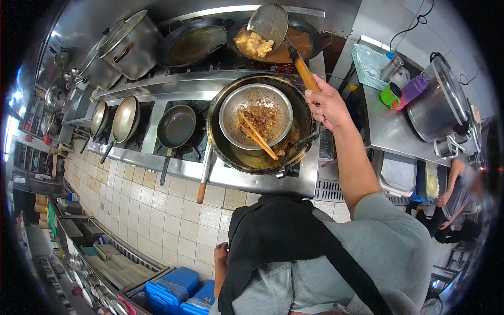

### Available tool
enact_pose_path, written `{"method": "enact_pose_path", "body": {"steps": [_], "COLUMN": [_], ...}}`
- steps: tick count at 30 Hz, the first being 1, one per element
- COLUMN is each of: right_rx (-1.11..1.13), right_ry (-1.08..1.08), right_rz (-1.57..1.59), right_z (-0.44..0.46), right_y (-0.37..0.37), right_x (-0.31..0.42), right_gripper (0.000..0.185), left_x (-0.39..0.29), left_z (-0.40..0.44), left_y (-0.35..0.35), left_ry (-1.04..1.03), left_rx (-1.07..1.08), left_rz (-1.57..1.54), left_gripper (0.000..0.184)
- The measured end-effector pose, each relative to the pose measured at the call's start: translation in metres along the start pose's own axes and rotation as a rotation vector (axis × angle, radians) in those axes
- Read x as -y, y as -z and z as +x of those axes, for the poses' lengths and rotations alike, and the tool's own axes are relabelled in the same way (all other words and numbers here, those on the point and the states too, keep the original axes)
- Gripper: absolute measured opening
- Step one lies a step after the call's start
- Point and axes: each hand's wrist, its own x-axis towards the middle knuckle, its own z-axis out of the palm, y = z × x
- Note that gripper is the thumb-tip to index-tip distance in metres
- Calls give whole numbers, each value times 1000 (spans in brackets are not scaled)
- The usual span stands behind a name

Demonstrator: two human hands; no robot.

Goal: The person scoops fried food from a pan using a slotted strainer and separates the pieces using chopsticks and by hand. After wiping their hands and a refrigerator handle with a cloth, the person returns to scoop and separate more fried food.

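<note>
My right hand (pixel 328 102) is wrapped around the wooden handle of a skimmer (pixel 269 22), reaching over the back burners. The skimmer's round mesh head is tilted above a wok (pixel 300 43) of brown liquid. Yellowish food chunks (pixel 254 45) lie at the mesh's lower edge; whether they rest in it or in the wok is unclear. Nearer to me, a metal strainer bowl (pixel 227 118) with brown fried bits sits over a large oily pan (pixel 220 144), wooden chopsticks (pixel 258 135) lying across it. My left hand (pixel 221 253) hangs low beside my apron, its fingers partly hidden.
Another wok (pixel 191 46) stands back left, beside big steel pots (pixel 134 52). Frying pans (pixel 177 126) line the front burners, handles jutting out. At right, a steel counter (pixel 378 126) bears a basket (pixel 367 71), cups and a large pot (pixel 438 105). A person (pixel 454 194) sits far right.
</note>
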Motion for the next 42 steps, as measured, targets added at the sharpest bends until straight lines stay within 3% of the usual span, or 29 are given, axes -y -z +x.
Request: {"method": "enact_pose_path", "body": {"steps": [1,2,4,11,19,22,28,31,37,42], "right_rx": [1,-2,-2,-80,-35,-30,-47,-109,-234,-364], "right_ry": [-1,10,20,71,122,179,80,104,178,219], "right_rz": [0,-38,-77,-236,-241,-298,-245,-246,-274,-373], "right_z": [-3,-5,-9,-24,-41,-51,-76,-80,-75,-64], "right_y": [-1,-4,-8,-14,-7,-6,18,22,27,42], "right_x": [1,2,2,11,20,20,35,40,40,31], "right_gripper": [67,69,70,68,67,67,65,64,64,64], "left_x": [6,12,-2,-28,-40,-51,-32,-23,-46,-16], "left_z": [3,4,-9,-20,-10,-13,-3,3,-14,0], "left_y": [0,-1,-1,1,-1,1,-2,-2,-1,-3], "left_ry": [-197,-195,73,133,172,202,132,54,106,60], "left_rx": [-26,-27,-48,-43,34,48,22,6,-6,3], "left_rz": [305,304,11,59,-274,-247,-94,55,49,55], "left_gripper": [28,28,29,30,35,35,32,33,36,34]}}
